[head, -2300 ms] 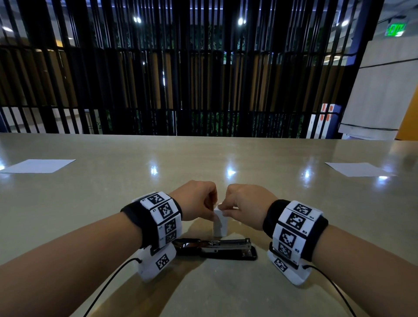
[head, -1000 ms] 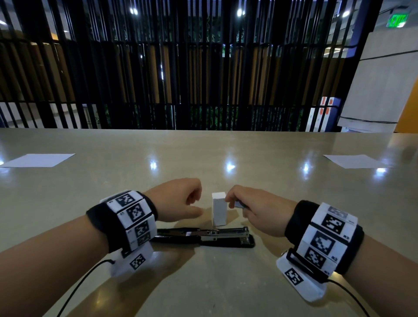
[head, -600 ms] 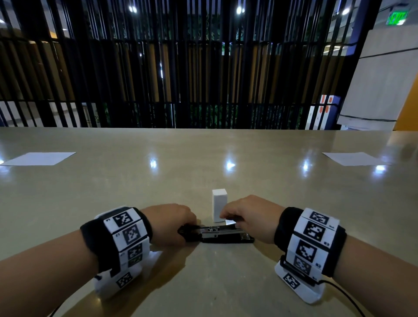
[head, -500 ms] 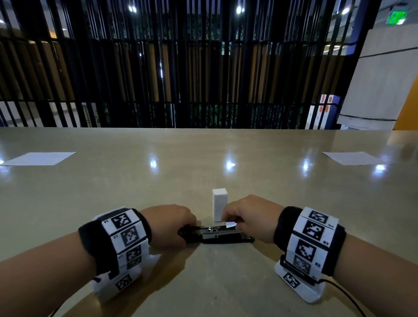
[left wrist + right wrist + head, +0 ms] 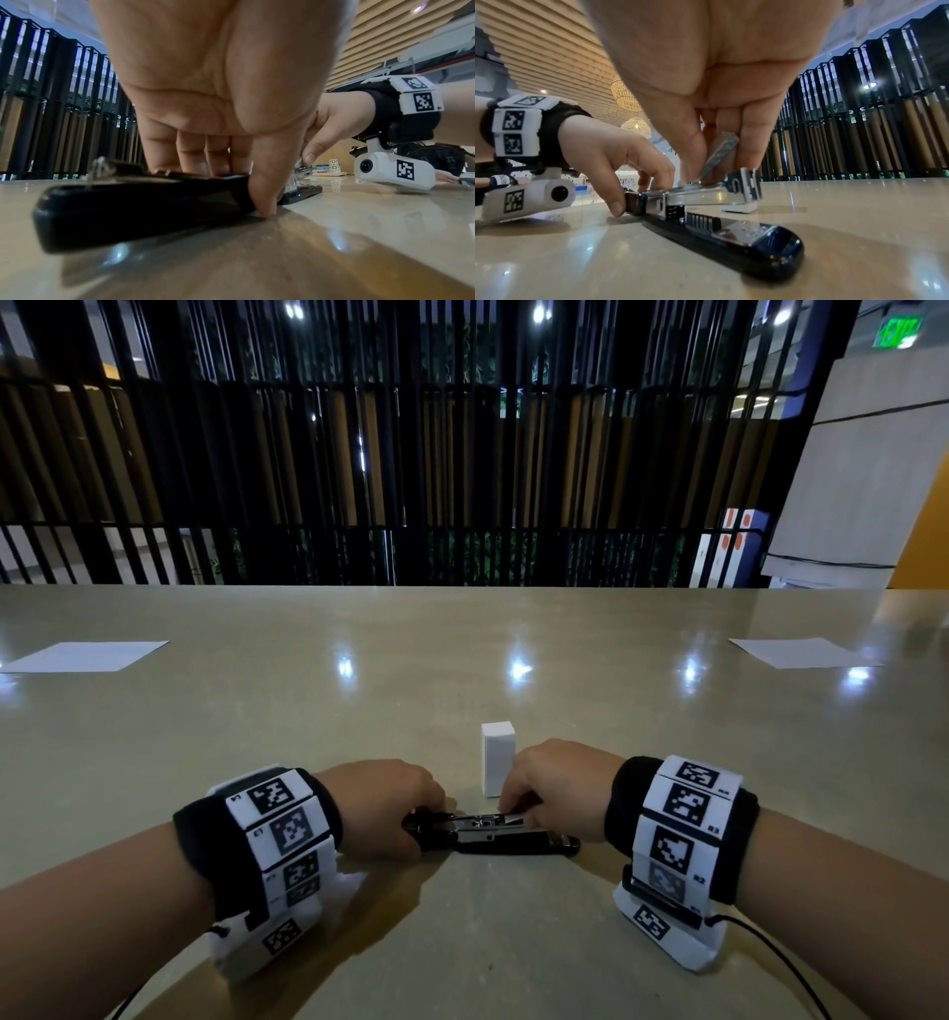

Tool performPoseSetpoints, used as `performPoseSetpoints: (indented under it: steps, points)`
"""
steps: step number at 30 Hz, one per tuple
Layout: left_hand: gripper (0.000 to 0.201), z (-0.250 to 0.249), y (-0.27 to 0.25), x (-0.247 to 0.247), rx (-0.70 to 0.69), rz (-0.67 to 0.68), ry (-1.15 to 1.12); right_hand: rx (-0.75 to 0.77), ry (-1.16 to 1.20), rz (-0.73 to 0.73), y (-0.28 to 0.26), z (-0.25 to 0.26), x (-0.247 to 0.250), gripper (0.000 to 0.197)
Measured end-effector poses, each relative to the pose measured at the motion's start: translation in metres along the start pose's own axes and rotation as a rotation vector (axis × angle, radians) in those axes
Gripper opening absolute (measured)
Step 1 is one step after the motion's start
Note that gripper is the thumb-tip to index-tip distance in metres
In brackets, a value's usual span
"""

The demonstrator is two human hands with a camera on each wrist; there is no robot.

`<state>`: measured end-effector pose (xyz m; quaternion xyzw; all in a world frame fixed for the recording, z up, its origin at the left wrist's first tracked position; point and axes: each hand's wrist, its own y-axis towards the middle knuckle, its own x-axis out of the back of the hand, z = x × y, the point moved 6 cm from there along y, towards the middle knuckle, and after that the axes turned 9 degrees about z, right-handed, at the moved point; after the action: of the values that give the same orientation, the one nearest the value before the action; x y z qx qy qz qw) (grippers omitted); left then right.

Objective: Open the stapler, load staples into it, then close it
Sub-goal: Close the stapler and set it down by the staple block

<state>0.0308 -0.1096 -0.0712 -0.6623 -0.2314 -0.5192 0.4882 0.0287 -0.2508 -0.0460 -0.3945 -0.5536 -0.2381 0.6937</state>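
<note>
the stapler (image 5: 493,837) lies opened flat on the desk (image 5: 462,690), just in front of the person, its black top arm (image 5: 133,205) folded back to the left and its black base (image 5: 731,237) running to the right. the metal magazine channel (image 5: 706,192) sits raised above the base with its open side up. whether any staples already lie in the channel cannot be told.

the left hand (image 5: 385,806) holds the folded-back top arm down against the desk; its grip is curled over it, the fingers (image 5: 195,154) on top and the thumb (image 5: 264,182) pressed to the near side with its tip touching the desk.

the right hand (image 5: 560,788) pinches a strip of staples (image 5: 722,150) between thumb and fingers. the strip is tilted, its lower end down at the channel's mouth and its upper end up between the fingertips (image 5: 752,142).

a small white box (image 5: 497,757) stands upright on the desk just beyond the stapler, between the two hands and close against the right hand's knuckles. whether it is open or what is in it cannot be made out from here.

a sheet of white paper (image 5: 84,655) lies far off to the left on the desk, and another sheet (image 5: 801,652) far off to the right, both well apart from the stapler. both wrists carry black bands with white marker blocks (image 5: 285,829), and each wrist camera (image 5: 393,172) rests low by the desk. a black slatted screen (image 5: 411,454) stands behind the desk's far edge.
</note>
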Motion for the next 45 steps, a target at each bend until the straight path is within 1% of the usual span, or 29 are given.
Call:
performPoseSetpoints:
  steps: [3, 11, 16, 20, 24, 28, 32, 35, 38, 40, 41, 43, 45]
  points:
    - [0.036, 0.0, 0.0, 0.0, 0.004, 0.003, -0.006, 0.003, 0.04, -0.006, -0.003, -0.001, 0.002, 0.033]
    - [0.036, 0.002, 0.002, -0.001, 0.004, -0.007, -0.031, 0.003, 0.053, 0.01, -0.001, -0.001, 0.0, 0.03]
    - [0.037, 0.003, 0.002, -0.001, -0.003, -0.013, -0.026, -0.02, 0.084, 0.004, -0.001, -0.003, 0.0, 0.029]
    - [0.038, 0.002, 0.002, -0.001, -0.004, -0.016, -0.013, -0.031, 0.055, 0.021, -0.005, -0.006, -0.001, 0.023]
    - [0.037, 0.004, 0.002, -0.002, -0.003, -0.027, -0.008, -0.029, -0.006, 0.054, -0.011, -0.006, -0.004, 0.032]
    - [0.039, 0.005, 0.003, -0.002, 0.003, -0.009, -0.001, -0.056, -0.042, 0.067, -0.016, -0.011, -0.004, 0.031]
    - [0.038, 0.004, 0.001, -0.002, 0.007, 0.001, 0.004, -0.071, -0.031, 0.056, -0.02, -0.016, -0.004, 0.029]
    - [0.038, 0.017, -0.006, -0.004, 0.066, 0.053, 0.032, -0.082, -0.002, 0.027, -0.021, -0.019, -0.005, 0.026]
    - [0.034, 0.04, -0.019, -0.006, 0.154, 0.09, 0.027, -0.1, 0.017, 0.03, -0.02, -0.022, -0.007, 0.033]
    - [0.03, 0.048, -0.028, -0.001, 0.161, 0.065, -0.005, -0.096, -0.002, 0.043, -0.02, -0.021, -0.007, 0.03]
    - [0.027, 0.049, -0.032, 0.005, 0.15, 0.031, -0.017, -0.091, -0.004, 0.048, -0.021, -0.02, -0.007, 0.028]
    - [0.018, 0.045, -0.041, 0.022, 0.111, -0.083, -0.058, -0.091, 0.004, 0.062, -0.021, -0.02, -0.007, 0.029]
    - [0.016, 0.037, -0.048, 0.041, 0.055, -0.213, -0.155, -0.096, 0.002, 0.07, -0.021, -0.019, -0.007, 0.03]
